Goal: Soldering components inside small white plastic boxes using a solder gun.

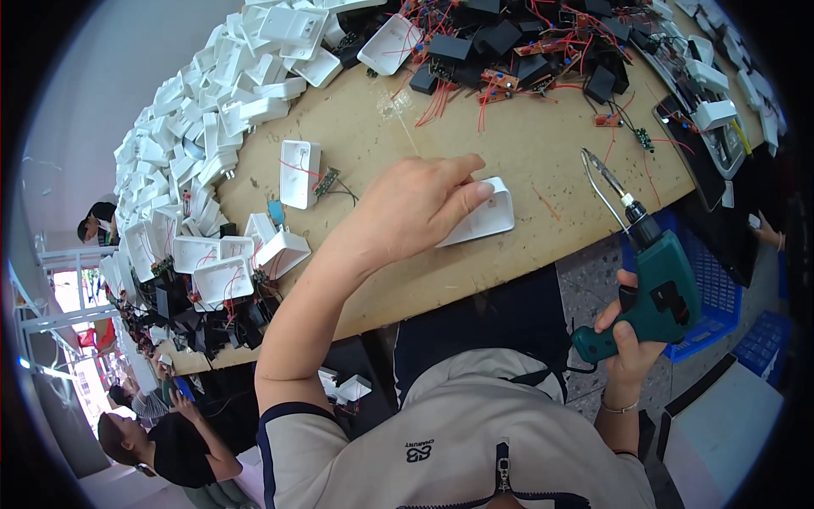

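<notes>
White plastic housing [481,214] lies flat near the counter [543,153] front edge, left hand [420,204] pinching its near-left end, thumb on the side and fingers curled over the top. Right hand [632,339] is fisted round the green soldering gun [657,284], held off the counter's edge, its tip [593,165] pointing up over the counter, apart from the housing.

Risks, as I judge them: tip close to the left fingers, burn possible; light housing could skid off the edge.

Counter is bare chipboard, crowded: heap of white shells [195,110] on the left, black modules with red wires [509,51] at the back. Blue crates [721,297] on the floor to the right, other people seated lower left.
</notes>
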`<state>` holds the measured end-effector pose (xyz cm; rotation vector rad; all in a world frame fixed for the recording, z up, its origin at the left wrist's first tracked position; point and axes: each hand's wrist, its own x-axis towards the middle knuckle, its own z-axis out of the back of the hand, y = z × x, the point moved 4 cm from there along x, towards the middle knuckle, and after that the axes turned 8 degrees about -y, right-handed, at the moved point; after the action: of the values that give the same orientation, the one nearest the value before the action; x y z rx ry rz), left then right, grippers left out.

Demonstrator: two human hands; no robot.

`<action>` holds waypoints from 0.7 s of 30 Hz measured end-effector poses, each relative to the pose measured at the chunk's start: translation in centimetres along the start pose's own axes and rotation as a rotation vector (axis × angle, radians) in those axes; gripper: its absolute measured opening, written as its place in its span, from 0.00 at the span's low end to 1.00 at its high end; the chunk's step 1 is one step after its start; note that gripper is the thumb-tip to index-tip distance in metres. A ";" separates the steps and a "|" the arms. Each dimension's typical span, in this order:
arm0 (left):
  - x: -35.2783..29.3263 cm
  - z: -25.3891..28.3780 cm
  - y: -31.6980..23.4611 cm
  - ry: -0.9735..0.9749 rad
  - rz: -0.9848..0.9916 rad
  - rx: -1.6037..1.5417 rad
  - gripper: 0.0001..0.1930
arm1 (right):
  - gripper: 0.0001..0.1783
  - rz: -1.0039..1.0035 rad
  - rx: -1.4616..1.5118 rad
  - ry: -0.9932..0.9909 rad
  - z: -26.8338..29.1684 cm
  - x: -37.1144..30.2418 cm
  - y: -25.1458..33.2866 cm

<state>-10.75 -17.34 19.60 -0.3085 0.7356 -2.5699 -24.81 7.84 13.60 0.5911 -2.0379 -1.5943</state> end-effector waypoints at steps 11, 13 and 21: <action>7.6 -1.3 4.0 -0.204 -0.667 0.666 0.12 | 0.35 -0.025 -0.002 -0.003 0.2 0.6 0.1; 8.4 -1.5 4.2 -0.177 -0.731 0.630 0.12 | 0.34 -0.019 -0.001 -0.017 0.3 0.4 0.1; 5.5 7.2 7.6 -0.825 -0.004 -0.749 0.03 | 0.34 -0.012 0.015 -0.063 1.0 0.1 -0.2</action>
<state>-10.51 -28.92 21.91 -1.4659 1.2759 -1.7736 -25.47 8.52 13.17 0.5666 -2.0971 -1.6254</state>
